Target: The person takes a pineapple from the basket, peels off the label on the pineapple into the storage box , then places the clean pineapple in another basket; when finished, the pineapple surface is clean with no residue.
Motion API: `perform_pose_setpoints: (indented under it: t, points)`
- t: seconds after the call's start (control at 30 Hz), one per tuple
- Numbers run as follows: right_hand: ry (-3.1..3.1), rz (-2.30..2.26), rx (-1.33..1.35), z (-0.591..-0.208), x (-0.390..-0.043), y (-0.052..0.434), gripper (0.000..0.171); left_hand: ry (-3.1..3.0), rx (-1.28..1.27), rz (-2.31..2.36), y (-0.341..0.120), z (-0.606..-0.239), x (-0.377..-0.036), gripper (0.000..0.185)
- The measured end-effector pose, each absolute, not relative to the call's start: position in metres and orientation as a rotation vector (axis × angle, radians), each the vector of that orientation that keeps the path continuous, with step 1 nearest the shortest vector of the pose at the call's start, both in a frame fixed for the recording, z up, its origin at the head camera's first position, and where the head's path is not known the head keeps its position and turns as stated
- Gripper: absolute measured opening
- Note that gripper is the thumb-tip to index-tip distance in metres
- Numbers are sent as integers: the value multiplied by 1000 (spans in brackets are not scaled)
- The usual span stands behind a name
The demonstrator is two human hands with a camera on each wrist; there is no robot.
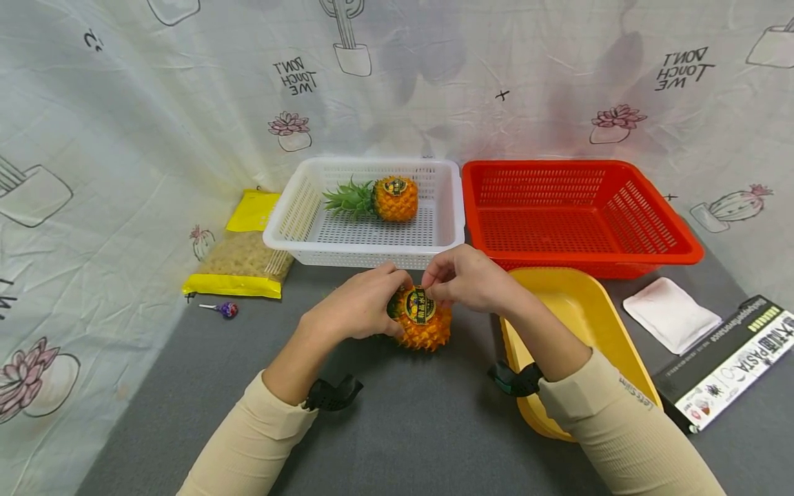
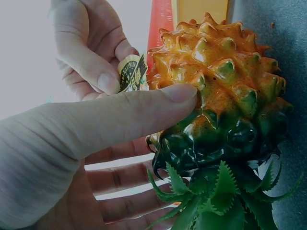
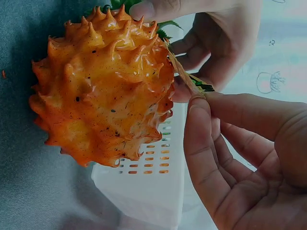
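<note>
A small orange toy-like pineapple [image 1: 429, 335] with green leaves lies on the grey table in front of the white basket. My left hand [image 1: 358, 304] grips it near the leaf end, thumb [image 2: 180, 93] on the knobbly skin and fingers behind. On its upper side sits a black-and-gold label [image 1: 420, 306]. My right hand [image 1: 473, 280] pinches this label's edge between thumb and forefinger. In the right wrist view, the label's edge [image 3: 201, 85] stands up from the skin. The leaves [image 2: 216, 201] show best in the left wrist view.
Behind stand a white basket [image 1: 366, 256] holding another labelled pineapple [image 1: 397, 200] and a red basket [image 1: 583, 262]. A yellow tray [image 1: 571, 296] lies under my right forearm. Pasta bag [image 1: 238, 258] and lollipop [image 1: 228, 310] are left; a white packet [image 1: 671, 315] and black box [image 1: 732, 362] right.
</note>
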State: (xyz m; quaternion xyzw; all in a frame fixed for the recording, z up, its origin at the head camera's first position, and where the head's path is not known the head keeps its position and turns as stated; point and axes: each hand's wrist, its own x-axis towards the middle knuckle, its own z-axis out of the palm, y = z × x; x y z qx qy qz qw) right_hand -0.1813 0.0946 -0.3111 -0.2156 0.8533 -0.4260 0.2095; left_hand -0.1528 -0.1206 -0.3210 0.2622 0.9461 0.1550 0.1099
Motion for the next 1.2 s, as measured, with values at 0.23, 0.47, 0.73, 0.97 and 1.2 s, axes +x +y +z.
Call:
perform_pose_setpoints:
  t: [0.23,0.47,0.73,0.97,1.2]
  points:
    - [2390,-1182,-596,-307,-178,95,3,2781,777,454,-119,-321,-154,61]
    - [2429,-1180,-584,-300,-174,95,3,2779,782,447,-118,-321,-155,63]
    - [2454,-1207,-573,-288,-175,107,4,2782,791,456,-123,-322,-154,62]
    - [2356,-1284,-540,-293,-178,125,8,2780,769,488,-126,-325,-154,61]
    - [2333,-1313,-505,-289,-179,146,15,2767,761,510,-129,-327,-154,64]
